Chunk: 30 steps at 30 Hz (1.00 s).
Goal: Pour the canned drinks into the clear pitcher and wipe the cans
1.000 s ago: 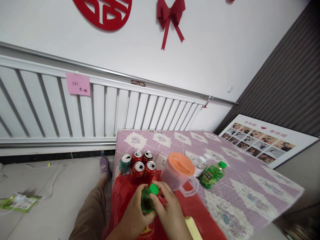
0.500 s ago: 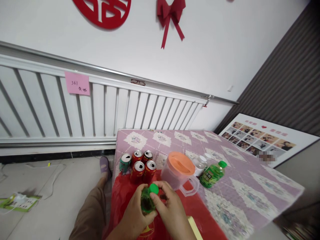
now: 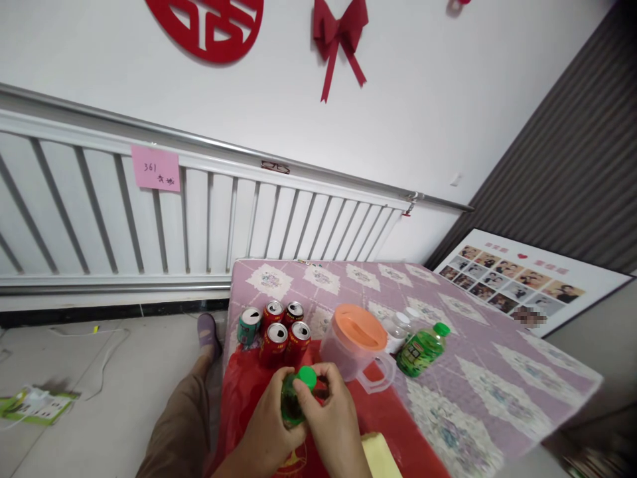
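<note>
You have five opened drink cans [image 3: 279, 326], four red and one teal, two green plastic bottles [image 3: 421, 346] with green caps, and one clear orange-lidded pitcher [image 3: 355, 344].

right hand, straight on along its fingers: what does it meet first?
Likely the red cans just beyond the green bottle that the right hand grips at the cap; depth unclear.

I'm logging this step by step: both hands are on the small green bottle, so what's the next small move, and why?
Probably keep twisting the green cap off. The left hand wraps the green bottle while the right hand pinches the cap with its fingers, and the cap sits on the neck.
</note>
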Available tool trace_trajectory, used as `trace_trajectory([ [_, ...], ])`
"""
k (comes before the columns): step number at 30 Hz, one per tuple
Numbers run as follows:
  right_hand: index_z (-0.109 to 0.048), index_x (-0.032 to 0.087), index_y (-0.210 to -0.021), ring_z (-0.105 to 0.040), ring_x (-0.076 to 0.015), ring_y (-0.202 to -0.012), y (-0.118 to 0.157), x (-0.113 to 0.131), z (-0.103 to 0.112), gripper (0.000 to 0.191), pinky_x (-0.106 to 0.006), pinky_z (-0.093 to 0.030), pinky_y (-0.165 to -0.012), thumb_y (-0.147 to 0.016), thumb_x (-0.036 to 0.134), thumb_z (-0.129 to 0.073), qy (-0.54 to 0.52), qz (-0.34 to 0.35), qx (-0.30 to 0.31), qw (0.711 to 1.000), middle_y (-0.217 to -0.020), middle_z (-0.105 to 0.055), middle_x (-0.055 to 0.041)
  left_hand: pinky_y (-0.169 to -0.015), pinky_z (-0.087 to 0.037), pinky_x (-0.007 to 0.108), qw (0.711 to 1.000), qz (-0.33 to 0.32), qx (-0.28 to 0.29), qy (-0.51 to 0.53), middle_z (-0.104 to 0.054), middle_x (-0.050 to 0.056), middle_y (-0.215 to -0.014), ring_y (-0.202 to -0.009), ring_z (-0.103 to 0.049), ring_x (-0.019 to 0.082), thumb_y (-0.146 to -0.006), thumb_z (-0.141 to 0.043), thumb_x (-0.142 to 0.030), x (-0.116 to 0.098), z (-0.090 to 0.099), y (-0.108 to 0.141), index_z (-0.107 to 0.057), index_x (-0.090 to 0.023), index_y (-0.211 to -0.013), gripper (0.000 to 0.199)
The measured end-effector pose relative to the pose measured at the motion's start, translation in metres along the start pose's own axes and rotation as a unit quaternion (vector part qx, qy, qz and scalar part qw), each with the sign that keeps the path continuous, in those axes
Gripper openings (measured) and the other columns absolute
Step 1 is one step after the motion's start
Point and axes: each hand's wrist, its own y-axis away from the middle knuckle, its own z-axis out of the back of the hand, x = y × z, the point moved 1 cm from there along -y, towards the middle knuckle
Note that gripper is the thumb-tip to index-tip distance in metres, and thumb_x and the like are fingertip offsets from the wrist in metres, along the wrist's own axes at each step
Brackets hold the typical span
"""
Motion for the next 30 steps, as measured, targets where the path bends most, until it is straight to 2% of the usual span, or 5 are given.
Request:
trace_trajectory([
  [7,-0.054,0.022,-0.125,-0.063,-0.0248,-0.109,0.002,-0.005,0.01,0.055,-0.037,-0.052,-0.091,-0.072,0.026,-0.066,-0.117,-0.003,0.07,0.991,-0.12,-0.066,-0.0098,-0.095,-0.048,0.04,1.0,-0.001,-0.009,-0.004,-0.06,0.012,-0.123,-0.109,-0.06,0.026,-0.066,-0.066,-0.019,0.0,0.0,0.001,-0.041,-0.019,-0.124,0.063],
  [10,-0.056,0.024,-0.126,-0.055,-0.0237,-0.122,0.002,-0.011,0.011,0.046,-0.039,-0.045,-0.101,-0.08,0.029,-0.06,-0.135,0.015,0.111,0.984,-0.132,-0.059,-0.0087,-0.096,-0.047,0.04,1.0,-0.003,-0.009,-0.014,-0.059,0.012,-0.124,-0.111,-0.06,0.026,-0.067,-0.067,-0.02,-0.001,0.0,0.001,-0.041,-0.019,-0.124,0.063],
  [18,-0.064,0.022,-0.106,-0.065,-0.0234,-0.099,0.002,-0.014,0.002,0.027,-0.034,-0.052,-0.087,-0.081,0.031,-0.059,-0.114,0.03,0.086,0.989,-0.106,-0.07,-0.0072,-0.094,-0.048,0.039,1.0,0.005,-0.008,-0.01,-0.06,0.012,-0.121,-0.109,-0.06,0.025,-0.066,-0.062,-0.015,0.0,0.0,0.001,-0.04,-0.019,-0.124,0.062],
  [25,-0.061,0.021,-0.105,-0.063,-0.0221,-0.098,0.009,-0.013,-0.006,0.025,-0.033,-0.049,-0.088,-0.084,0.032,-0.054,-0.066,0.045,0.033,0.996,-0.106,-0.067,-0.0075,-0.093,-0.048,0.041,1.0,-0.007,-0.018,-0.013,-0.06,0.015,-0.122,-0.108,-0.061,0.027,-0.069,-0.062,-0.02,0.0,0.001,0.002,-0.041,-0.017,-0.122,0.057],
  [30,-0.062,0.022,-0.109,-0.06,-0.021,-0.105,0.008,-0.007,0.005,0.026,-0.031,-0.045,-0.093,-0.086,0.029,-0.053,-0.063,0.055,0.089,0.993,-0.112,-0.065,-0.0061,-0.094,-0.048,0.042,1.0,-0.001,-0.011,-0.022,-0.06,0.014,-0.122,-0.109,-0.061,0.027,-0.067,-0.06,-0.019,-0.005,0.001,0.002,-0.04,-0.018,-0.123,0.06],
])
